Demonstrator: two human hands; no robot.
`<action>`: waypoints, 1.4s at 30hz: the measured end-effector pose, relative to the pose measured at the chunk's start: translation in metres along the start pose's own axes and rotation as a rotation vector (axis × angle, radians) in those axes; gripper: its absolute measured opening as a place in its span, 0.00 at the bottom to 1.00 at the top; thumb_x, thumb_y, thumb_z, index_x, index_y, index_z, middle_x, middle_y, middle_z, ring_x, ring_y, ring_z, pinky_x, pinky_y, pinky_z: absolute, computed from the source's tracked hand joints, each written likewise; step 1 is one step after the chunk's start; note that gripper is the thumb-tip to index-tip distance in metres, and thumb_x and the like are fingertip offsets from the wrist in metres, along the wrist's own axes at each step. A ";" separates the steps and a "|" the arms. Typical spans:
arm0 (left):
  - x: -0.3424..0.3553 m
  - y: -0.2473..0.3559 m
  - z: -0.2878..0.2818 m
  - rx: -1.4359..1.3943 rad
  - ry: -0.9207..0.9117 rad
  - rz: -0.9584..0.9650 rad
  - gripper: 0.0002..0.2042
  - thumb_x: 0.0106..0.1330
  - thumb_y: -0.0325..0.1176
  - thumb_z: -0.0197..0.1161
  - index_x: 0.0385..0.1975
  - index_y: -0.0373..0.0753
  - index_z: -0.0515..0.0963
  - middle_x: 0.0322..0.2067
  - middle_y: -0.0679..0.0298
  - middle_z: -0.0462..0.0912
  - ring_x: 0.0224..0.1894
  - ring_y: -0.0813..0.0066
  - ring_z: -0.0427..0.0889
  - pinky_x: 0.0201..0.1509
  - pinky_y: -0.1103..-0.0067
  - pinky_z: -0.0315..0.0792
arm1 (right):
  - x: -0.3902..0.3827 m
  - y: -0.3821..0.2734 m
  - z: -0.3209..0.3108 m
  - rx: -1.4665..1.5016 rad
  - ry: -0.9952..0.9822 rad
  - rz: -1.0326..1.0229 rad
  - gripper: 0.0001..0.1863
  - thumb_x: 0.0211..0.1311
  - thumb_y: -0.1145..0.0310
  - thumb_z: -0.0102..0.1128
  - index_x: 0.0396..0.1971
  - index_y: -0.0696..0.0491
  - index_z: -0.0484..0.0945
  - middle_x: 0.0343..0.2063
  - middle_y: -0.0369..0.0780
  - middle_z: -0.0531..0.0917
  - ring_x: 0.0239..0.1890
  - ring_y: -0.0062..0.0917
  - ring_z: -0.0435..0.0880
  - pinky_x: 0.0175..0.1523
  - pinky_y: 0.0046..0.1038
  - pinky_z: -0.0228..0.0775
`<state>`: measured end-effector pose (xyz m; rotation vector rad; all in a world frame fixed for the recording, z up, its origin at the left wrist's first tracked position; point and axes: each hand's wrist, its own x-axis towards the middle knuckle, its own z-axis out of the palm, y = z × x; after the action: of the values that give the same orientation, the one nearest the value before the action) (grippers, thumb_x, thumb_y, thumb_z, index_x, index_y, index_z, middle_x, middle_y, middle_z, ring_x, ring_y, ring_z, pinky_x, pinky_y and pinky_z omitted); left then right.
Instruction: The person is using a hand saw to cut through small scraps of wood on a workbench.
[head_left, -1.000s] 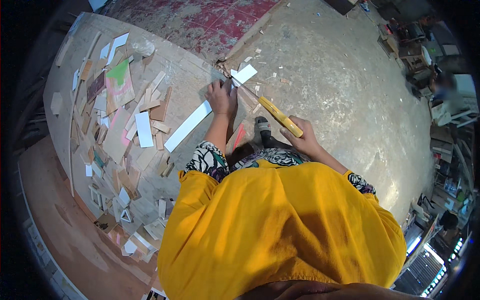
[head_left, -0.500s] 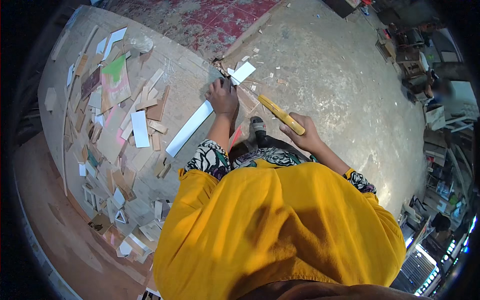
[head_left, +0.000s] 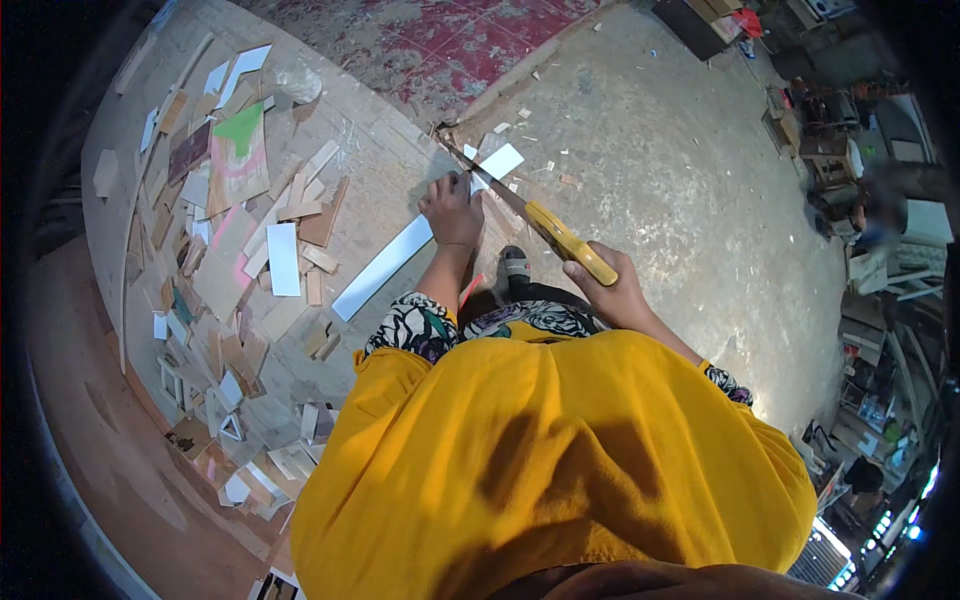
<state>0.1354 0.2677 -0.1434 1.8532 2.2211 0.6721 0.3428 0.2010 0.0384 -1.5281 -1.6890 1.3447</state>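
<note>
My right hand (head_left: 605, 270) grips the yellow handle (head_left: 570, 243) of a saw whose long blade (head_left: 508, 197) angles up-left across a white strip (head_left: 500, 161) at the edge of a pale board (head_left: 370, 140). Just left of the blade, my left hand (head_left: 452, 210) is closed over that strip with curled fingers, pressing at the board's edge; its fingertips are partly hidden. The strip's longer part (head_left: 382, 268) extends down-left from under the hand. Below the cut, my shod foot (head_left: 516, 265) rests on the concrete.
Wood offcuts (head_left: 315, 210) and white pieces (head_left: 283, 259) cover much of the board. A dusty red tiled floor (head_left: 480, 40) lies beyond it, with concrete (head_left: 680, 180) to the right. Furniture and clutter (head_left: 840, 160) line the far right, where a blurred figure (head_left: 880, 215) appears.
The saw has shifted along its length, its blade showing farther up-left past the strip than before. My left hand stays on the strip; the whole view has tilted slightly.
</note>
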 end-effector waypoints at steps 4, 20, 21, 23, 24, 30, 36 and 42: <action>0.001 -0.001 0.002 -0.035 -0.001 0.009 0.18 0.52 0.41 0.63 0.44 0.48 0.77 0.43 0.66 0.73 0.50 0.63 0.67 0.49 0.61 0.60 | 0.007 -0.013 -0.003 0.001 0.003 0.027 0.12 0.59 0.66 0.60 0.31 0.61 0.75 0.19 0.39 0.73 0.24 0.19 0.70 0.30 0.24 0.63; 0.004 0.001 0.004 -0.024 0.036 0.024 0.19 0.48 0.41 0.67 0.42 0.48 0.77 0.41 0.68 0.73 0.47 0.68 0.69 0.49 0.64 0.61 | -0.003 -0.001 -0.014 -0.082 -0.021 -0.002 0.11 0.58 0.67 0.60 0.25 0.60 0.73 0.17 0.41 0.71 0.21 0.22 0.67 0.27 0.27 0.60; 0.005 0.000 0.005 -0.041 0.047 0.034 0.19 0.48 0.41 0.67 0.42 0.48 0.77 0.40 0.67 0.73 0.47 0.67 0.69 0.49 0.64 0.61 | 0.000 -0.005 -0.013 -0.084 -0.022 -0.001 0.11 0.58 0.67 0.60 0.25 0.60 0.73 0.17 0.41 0.71 0.21 0.22 0.67 0.27 0.27 0.60; 0.005 -0.004 0.009 -0.050 0.070 0.038 0.19 0.48 0.41 0.67 0.42 0.48 0.77 0.40 0.67 0.73 0.47 0.67 0.69 0.49 0.64 0.61 | 0.003 -0.009 -0.012 -0.025 0.028 0.010 0.12 0.58 0.67 0.60 0.25 0.60 0.72 0.18 0.40 0.71 0.21 0.22 0.68 0.28 0.26 0.60; 0.004 -0.005 0.011 -0.058 0.097 0.045 0.19 0.48 0.41 0.68 0.42 0.49 0.77 0.40 0.67 0.73 0.47 0.67 0.70 0.49 0.64 0.62 | 0.003 -0.008 -0.015 -0.003 0.007 0.054 0.12 0.58 0.67 0.60 0.25 0.60 0.72 0.18 0.40 0.71 0.21 0.21 0.68 0.28 0.26 0.61; 0.007 -0.004 0.012 -0.073 0.097 0.022 0.18 0.48 0.42 0.67 0.41 0.49 0.76 0.41 0.67 0.73 0.48 0.66 0.69 0.48 0.64 0.62 | 0.002 -0.015 -0.019 -0.133 -0.024 -0.003 0.13 0.58 0.66 0.60 0.25 0.60 0.71 0.17 0.42 0.71 0.21 0.25 0.68 0.27 0.28 0.61; 0.010 0.004 0.005 0.012 0.025 -0.009 0.18 0.50 0.41 0.65 0.41 0.48 0.75 0.42 0.67 0.73 0.49 0.66 0.69 0.50 0.64 0.62 | 0.009 -0.026 -0.021 -0.239 -0.064 -0.074 0.13 0.57 0.66 0.61 0.25 0.59 0.71 0.18 0.45 0.71 0.19 0.32 0.68 0.26 0.29 0.61; 0.009 0.006 0.004 -0.019 0.051 -0.011 0.18 0.49 0.40 0.66 0.41 0.48 0.75 0.43 0.67 0.73 0.49 0.66 0.69 0.51 0.64 0.61 | 0.008 -0.024 -0.021 -0.213 -0.062 -0.077 0.13 0.57 0.66 0.61 0.24 0.59 0.70 0.16 0.44 0.70 0.18 0.31 0.68 0.26 0.29 0.61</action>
<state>0.1400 0.2784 -0.1427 1.8330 2.2465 0.7448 0.3482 0.2184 0.0663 -1.5318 -1.9623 1.2165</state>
